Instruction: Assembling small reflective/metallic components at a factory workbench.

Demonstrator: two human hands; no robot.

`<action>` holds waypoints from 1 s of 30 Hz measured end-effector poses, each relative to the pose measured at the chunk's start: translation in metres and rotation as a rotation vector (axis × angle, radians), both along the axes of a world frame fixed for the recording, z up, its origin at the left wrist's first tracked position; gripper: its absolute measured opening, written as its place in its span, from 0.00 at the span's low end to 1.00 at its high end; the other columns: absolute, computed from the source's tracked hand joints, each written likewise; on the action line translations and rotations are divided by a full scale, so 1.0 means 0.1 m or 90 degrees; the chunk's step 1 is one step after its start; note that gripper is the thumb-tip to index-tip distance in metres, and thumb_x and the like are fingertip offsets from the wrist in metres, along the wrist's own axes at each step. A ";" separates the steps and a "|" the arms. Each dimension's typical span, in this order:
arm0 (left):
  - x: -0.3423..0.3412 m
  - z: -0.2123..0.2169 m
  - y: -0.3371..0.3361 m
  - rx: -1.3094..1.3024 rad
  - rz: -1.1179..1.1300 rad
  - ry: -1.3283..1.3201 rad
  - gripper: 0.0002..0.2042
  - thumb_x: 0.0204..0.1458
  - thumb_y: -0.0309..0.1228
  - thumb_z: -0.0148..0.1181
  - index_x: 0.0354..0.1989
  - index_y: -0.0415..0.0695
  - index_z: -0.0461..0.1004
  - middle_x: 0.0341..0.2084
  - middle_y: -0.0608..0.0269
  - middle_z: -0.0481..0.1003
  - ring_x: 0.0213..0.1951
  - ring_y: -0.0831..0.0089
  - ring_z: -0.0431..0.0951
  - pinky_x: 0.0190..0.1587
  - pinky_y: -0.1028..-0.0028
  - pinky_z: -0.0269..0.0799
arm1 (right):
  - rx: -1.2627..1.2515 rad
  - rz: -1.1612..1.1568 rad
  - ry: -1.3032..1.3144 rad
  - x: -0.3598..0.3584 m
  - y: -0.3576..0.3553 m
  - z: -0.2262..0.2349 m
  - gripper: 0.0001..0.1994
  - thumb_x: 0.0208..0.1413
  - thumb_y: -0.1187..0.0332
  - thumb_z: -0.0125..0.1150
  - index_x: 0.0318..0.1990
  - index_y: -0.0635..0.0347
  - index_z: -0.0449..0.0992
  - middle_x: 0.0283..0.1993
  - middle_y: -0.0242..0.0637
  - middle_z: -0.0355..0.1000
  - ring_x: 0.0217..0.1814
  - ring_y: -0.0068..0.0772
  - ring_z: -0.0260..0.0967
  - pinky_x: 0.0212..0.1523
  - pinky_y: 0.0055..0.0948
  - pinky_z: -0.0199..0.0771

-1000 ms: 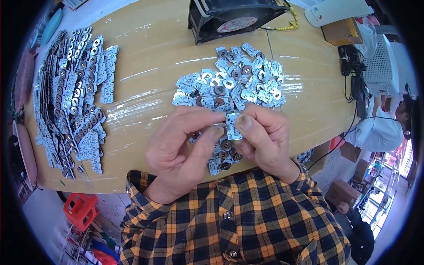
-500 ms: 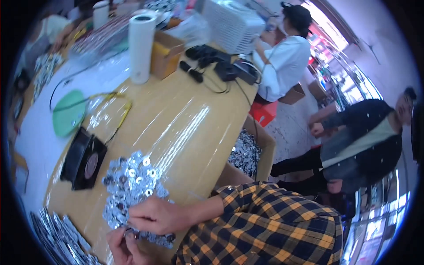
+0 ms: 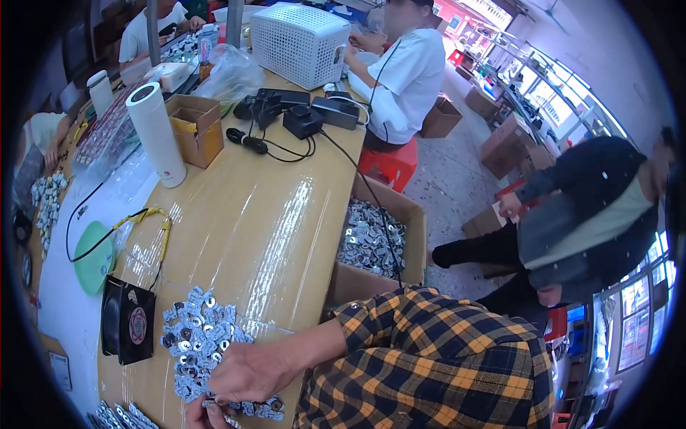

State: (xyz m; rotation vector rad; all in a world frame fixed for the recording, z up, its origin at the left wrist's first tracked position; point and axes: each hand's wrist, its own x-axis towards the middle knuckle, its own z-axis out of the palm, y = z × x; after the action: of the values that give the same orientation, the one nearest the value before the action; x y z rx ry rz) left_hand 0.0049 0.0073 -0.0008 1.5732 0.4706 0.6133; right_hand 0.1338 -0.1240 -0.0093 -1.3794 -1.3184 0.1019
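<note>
The work surface is a long tan table (image 3: 236, 229) with a glossy, streaked covering. Against its right edge stands an open cardboard carton (image 3: 416, 247), well filled with loose circuit boards (image 3: 371, 232), many showing bright metal. Beyond the table's far corner, a co-worker in a white shirt (image 3: 411, 89) sits on a red stool (image 3: 400, 163); another person in a dark jacket (image 3: 572, 189) stands to the right. A perforated white basket (image 3: 296, 50) and dark power adapters (image 3: 304, 121) occupy the far end. Nearer, a black fan (image 3: 128, 322) stands just beside a spread pile of small circuit boards (image 3: 204, 343), some bearing round metal discs. Board strips (image 3: 121, 416) lie at the lower left, cut off by the rim of the view.

The right hand (image 3: 246, 372), its fingers curled together, is over the near part of the pile; the left hand (image 3: 207, 416) lies just below, partly out of view. Whether either is clamped on a board cannot be told. Judged from the layout, the loose boards in pile and carton represent work done, and the strips work left; the number outstanding is not visible.
</note>
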 end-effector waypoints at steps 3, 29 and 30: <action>-0.02 -0.02 -0.03 0.088 0.076 0.032 0.09 0.54 0.23 0.58 0.41 0.30 0.75 0.33 0.53 0.77 0.31 0.67 0.74 0.34 0.68 0.71 | -0.036 -0.079 -0.038 -0.02 0.00 -0.01 0.09 0.57 0.69 0.54 0.27 0.62 0.66 0.22 0.41 0.63 0.23 0.47 0.67 0.23 0.38 0.66; -0.16 0.13 -0.16 -0.207 -0.052 -0.058 0.07 0.55 0.22 0.60 0.41 0.36 0.79 0.30 0.65 0.74 0.24 0.85 0.70 0.24 0.86 0.64 | -0.241 0.132 0.262 -0.03 -0.02 0.19 0.09 0.59 0.71 0.58 0.28 0.64 0.75 0.17 0.33 0.68 0.15 0.22 0.66 0.17 0.22 0.62; -0.17 0.14 -0.20 -0.145 -0.039 -0.079 0.07 0.55 0.22 0.59 0.41 0.36 0.79 0.31 0.65 0.74 0.24 0.85 0.70 0.25 0.86 0.65 | -0.216 0.135 0.258 -0.04 -0.03 0.19 0.09 0.60 0.71 0.57 0.28 0.64 0.75 0.17 0.31 0.69 0.15 0.19 0.66 0.16 0.21 0.62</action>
State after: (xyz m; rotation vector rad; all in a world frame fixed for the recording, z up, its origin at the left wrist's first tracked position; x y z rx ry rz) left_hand -0.0119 -0.0126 0.0132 1.3206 0.3835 0.5861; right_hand 0.1296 -0.1271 0.0094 -1.3999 -1.1289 0.7391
